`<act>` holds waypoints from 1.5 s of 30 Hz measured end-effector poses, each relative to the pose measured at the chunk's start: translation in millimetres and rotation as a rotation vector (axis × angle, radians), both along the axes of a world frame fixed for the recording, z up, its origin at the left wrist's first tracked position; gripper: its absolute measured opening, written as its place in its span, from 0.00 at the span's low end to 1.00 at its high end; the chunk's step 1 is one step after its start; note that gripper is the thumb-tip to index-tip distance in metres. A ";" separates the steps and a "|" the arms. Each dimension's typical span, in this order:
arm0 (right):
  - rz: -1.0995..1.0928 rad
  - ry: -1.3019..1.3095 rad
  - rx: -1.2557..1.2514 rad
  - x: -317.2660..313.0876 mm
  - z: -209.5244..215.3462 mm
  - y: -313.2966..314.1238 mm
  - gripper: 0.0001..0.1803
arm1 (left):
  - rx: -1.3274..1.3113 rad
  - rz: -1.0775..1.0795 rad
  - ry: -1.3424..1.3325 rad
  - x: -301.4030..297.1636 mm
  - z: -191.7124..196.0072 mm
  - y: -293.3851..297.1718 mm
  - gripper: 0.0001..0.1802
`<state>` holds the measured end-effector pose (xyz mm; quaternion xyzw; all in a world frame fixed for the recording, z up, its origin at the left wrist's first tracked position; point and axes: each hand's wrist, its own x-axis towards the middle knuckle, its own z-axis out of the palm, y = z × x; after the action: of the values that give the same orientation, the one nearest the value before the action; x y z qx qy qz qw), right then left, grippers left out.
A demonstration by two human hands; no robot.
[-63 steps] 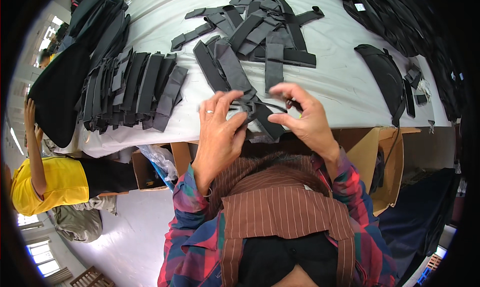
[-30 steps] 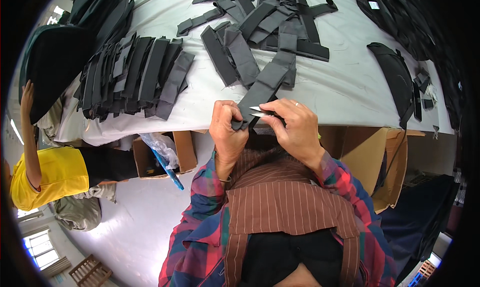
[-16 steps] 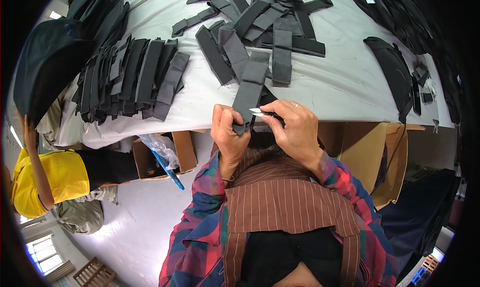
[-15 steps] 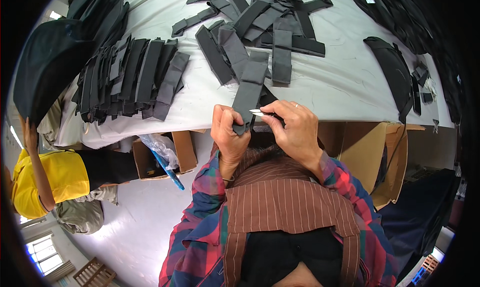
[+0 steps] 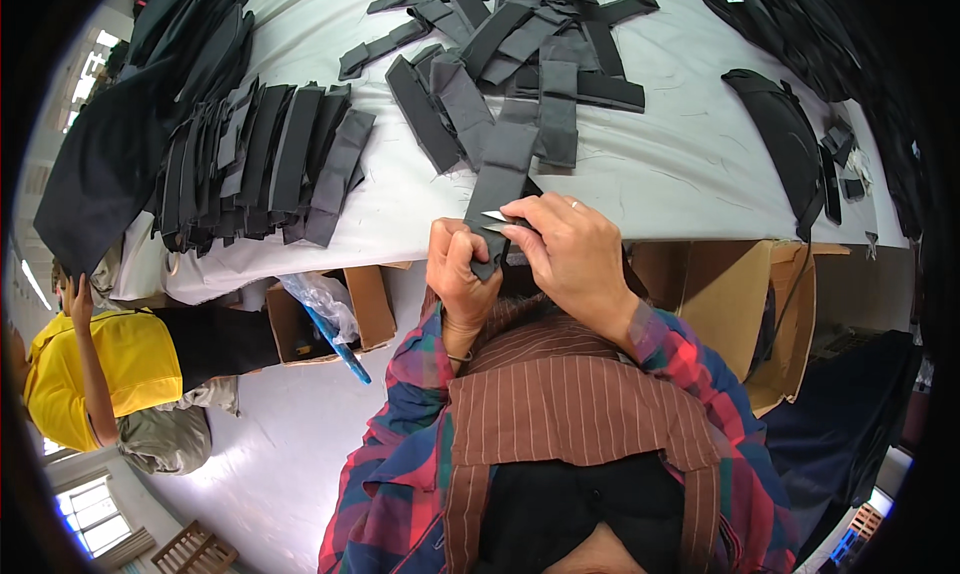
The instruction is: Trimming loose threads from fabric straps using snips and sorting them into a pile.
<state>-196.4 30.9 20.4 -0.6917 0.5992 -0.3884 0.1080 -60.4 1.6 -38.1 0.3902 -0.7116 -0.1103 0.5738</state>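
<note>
Near the table's front edge, my left hand (image 5: 460, 272) grips the lower end of a dark grey fabric strip (image 5: 503, 174) in curled fingers. The strip's far end lies on the table against other strips. My right hand (image 5: 578, 254) holds a small pair of thread snips (image 5: 494, 216) between thumb and fingers. Its pale pointed blades stand slightly apart over the strip, just above my left hand; the rest of the snips is hidden in my palm. Farther back lies a loose heap of similar grey strips (image 5: 530, 39).
A row of stacked strips (image 5: 255, 159) lies at the left. Black fabric (image 5: 105, 174) hangs over the left edge, held by a co-worker in yellow (image 5: 120, 369). A black curved piece (image 5: 775, 139) lies at the right. Cardboard boxes (image 5: 700, 294) stand beneath the table.
My right hand has shifted slightly left, bringing the snips farther over the strip, with their blades more clearly parted. At the left, the co-worker's hand and the black fabric have moved.
</note>
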 end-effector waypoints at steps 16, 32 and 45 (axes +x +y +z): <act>0.041 -0.272 -0.061 -15.3 12.5 -13.4 0.13 | 0.951 -0.399 0.907 4.7 23.6 -20.6 0.08; 0.180 -0.204 -0.059 -13.6 -15.9 -4.2 0.22 | 1.324 -0.613 0.943 10.2 8.4 -3.5 0.23; 0.108 -0.607 0.179 -16.7 -34.7 -17.0 0.07 | 1.279 -0.762 0.765 4.9 15.0 -13.9 0.13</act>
<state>-213.1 13.9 -14.3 -0.5630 0.5338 -0.5165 0.3625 -55.5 -12.3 -23.1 0.3091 -0.3511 -0.8040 0.3672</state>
